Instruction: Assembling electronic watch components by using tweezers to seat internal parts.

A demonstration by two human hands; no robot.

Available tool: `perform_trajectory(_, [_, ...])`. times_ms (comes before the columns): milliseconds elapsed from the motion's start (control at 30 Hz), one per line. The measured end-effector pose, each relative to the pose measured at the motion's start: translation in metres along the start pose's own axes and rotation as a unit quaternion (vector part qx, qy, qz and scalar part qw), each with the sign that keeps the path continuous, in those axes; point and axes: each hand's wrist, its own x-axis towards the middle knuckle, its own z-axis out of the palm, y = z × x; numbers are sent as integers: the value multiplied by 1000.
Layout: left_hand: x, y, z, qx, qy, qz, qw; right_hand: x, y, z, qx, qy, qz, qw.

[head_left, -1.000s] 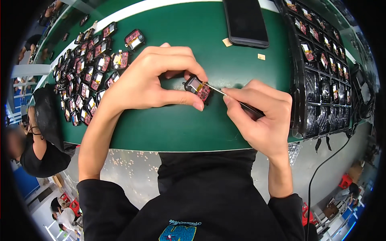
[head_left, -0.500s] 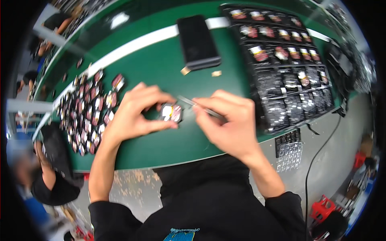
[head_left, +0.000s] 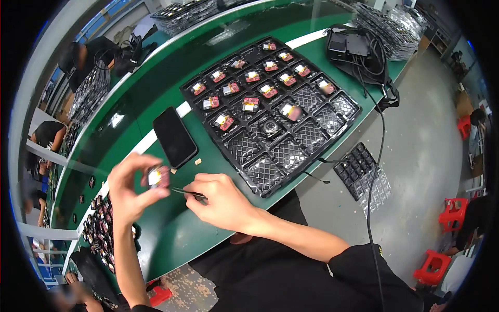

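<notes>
1. Left hand [head_left: 130, 190] pinches a small red module [head_left: 157, 177], raised above the green desk [head_left: 171, 239]
2. Right hand [head_left: 221, 200] grips thin tweezers [head_left: 188, 193], tips just beside the module
3. Black tray [head_left: 291, 151] lies right of both

Electronics assembly workshop; long green workbench [head_left: 171, 239], black compartment trays [head_left: 270, 112], small parts

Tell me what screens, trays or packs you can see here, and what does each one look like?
Flat black rectangular phone: lies on the green table, left of the tray, screen dark.
Black plastic grid tray: middle of the table, square pockets, the far ones holding small red-and-yellow parts.
Smaller black empty grid tray: juts off the table's near edge.
Stacks of clear plastic trays: far right end.
</notes>
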Motion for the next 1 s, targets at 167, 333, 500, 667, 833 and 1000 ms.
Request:
perform_trajectory(167, [140,64,117,-48,-207,127,969,4,-9,-2,29,-58,24,998])
perform_trajectory(333, [217,65,248,43,-238,284,928,-2,5,9,116,-43,-22,992])
perform_trajectory(500, [219,53,267,72,-255,285,921,-3,4,8,109,-64,3,992])
perform_trajectory(667, [190,30,158,137,-181,256,940,0,-6,6,0,-62,-8,998])
perform_trajectory(833, [124,-63,10,275,-98,117,949,1,-8,-2,-21,-76,7,997])
perform_trajectory(1000, [2,-171,-169,432,-63,-135,889,4,-17,3,6,-103,11,995])
